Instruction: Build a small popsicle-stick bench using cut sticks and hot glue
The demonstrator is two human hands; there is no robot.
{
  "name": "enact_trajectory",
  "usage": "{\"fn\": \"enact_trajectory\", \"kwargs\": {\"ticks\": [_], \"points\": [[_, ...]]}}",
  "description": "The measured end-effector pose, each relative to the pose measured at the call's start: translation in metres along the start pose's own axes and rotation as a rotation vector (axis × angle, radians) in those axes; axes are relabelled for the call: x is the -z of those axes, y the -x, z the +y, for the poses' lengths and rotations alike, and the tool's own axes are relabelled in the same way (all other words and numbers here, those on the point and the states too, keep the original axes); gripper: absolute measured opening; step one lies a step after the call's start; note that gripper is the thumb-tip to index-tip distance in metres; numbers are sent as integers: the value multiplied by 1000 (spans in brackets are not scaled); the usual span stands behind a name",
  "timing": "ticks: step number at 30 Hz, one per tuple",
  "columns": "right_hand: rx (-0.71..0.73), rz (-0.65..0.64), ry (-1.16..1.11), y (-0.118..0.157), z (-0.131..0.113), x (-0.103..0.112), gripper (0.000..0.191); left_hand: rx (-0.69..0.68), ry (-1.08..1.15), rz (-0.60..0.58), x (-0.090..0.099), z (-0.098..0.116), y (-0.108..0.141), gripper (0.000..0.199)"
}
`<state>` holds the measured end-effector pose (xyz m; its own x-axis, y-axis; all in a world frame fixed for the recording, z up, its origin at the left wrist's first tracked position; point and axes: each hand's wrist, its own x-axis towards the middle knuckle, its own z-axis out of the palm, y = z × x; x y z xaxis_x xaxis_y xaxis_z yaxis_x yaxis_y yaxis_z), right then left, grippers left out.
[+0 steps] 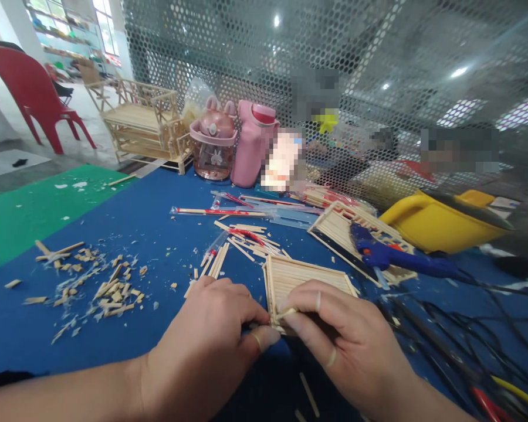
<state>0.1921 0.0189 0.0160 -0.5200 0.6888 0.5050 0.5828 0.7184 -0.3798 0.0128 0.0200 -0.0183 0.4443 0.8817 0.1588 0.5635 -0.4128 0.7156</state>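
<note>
A small tray-like piece made of wooden sticks (310, 274), with raised edges, is at the table's near edge between my hands. My left hand (217, 328) pinches its near left corner between thumb and fingers. Close beside it, my right hand (349, 331) grips a short wooden stick (286, 314) along the near side, thumb and forefinger pressed together. My right fingers hide part of the piece. Loose wooden sticks (220, 259) lie just beyond my left hand. A blue glue gun (396, 258) rests to the right across a larger stick-built panel (334, 225).
Cut stick scraps (118, 290) and glue strands litter the left of the blue table (158, 234). Pink bottles (253, 140), wrapped chopsticks (220, 211) and a stick-built model (141, 117) stand or lie behind. Black cables (475, 322) and a yellow container (449, 223) are right.
</note>
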Motion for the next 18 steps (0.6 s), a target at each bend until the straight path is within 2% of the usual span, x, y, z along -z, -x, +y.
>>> {"fn": "enact_trajectory", "kwargs": {"ticks": [13,15,18], "points": [[8,39,-4,6,0,-3,11,16,-17,-28,4,5,0,18],[-25,37,-14,7,0,-3,15,15,-19,-33,4,5,0,18],[-163,59,-99,10,1,2,27,5,-17,-36,6,5,0,18]]}}
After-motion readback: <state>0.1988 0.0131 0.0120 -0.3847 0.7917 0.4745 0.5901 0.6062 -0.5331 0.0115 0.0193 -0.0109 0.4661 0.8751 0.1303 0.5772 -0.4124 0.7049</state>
